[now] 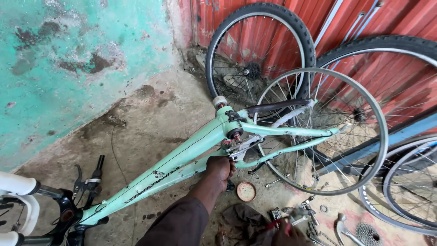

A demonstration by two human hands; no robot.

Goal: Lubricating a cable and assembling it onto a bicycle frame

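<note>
A mint-green bicycle frame (pixel 182 157) lies tilted across the concrete floor, its bottom bracket (pixel 235 133) facing up. My left hand (pixel 220 166), in a dark sleeve, is shut around the frame tube just below the bottom bracket. My right hand (pixel 287 233) sits at the bottom edge, partly cut off. It is closed around a red-handled tool (pixel 274 223) beside loose metal parts (pixel 304 212). White handlebars (pixel 19 187) and black brake levers (pixel 93 177) are at the lower left.
A bare spoked rim (pixel 381 136) stands behind the rear stays. Two tyred wheels (pixel 304 34) lean on a red corrugated wall. A round rusty lid (pixel 246 192), a sprocket (pixel 368 233) and a wrench (pixel 340 226) lie on the floor. A turquoise wall (pixel 68 54) rises at left.
</note>
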